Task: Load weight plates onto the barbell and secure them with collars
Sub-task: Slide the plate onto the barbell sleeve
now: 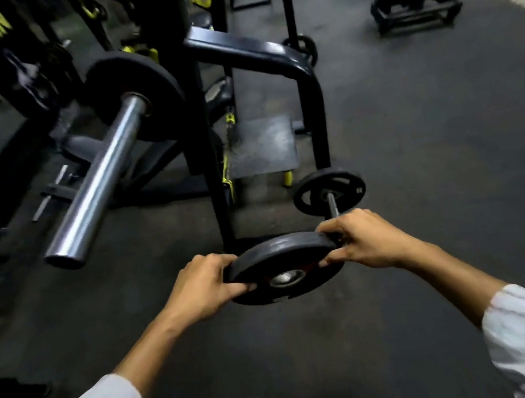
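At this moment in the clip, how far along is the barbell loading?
Done: one black plate already sits far in on the barbell sleeve.
In hand: the left hand and right hand grip a second plate by its opposite edges, held nearly flat and away from the sleeve's end.
Left: slide this plate on and fit a collar; no collar shows on the sleeve.

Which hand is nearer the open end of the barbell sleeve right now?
Left. The left hand grips the held plate below and right of the barbell sleeve end; the right hand, on the plate's far edge, is farther right.
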